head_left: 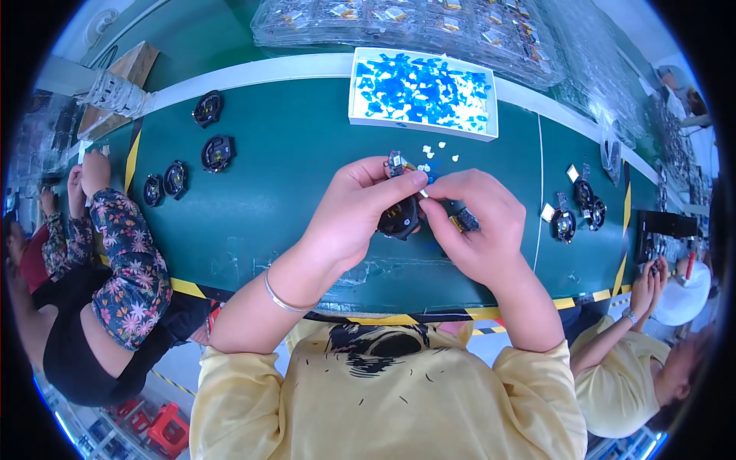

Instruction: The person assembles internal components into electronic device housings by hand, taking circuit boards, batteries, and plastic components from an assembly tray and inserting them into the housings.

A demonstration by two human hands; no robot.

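Observation:
My left hand (345, 203) is closed around a round black watch case (398, 222), held above the green table. A small circuit board (395, 163) sticks up past the left fingers. Thumb and forefinger of my right hand (487, 222) pinch a tiny white piece (424, 193) at the upper edge of the case, touching my left thumb tip. Another small electronic part (464, 220) shows under the right palm; whether it joins the case is hidden. Several loose white bits (427, 149) lie just beyond my hands.
A white box (422, 129) full of blue and white pieces stands beyond my hands. Black watch cases lie left (218, 154) and right (565, 227). Clear plastic trays (307, 27) fill the far side. Co-workers sit on both sides; yellow-black tape (452, 315) lines the near edge.

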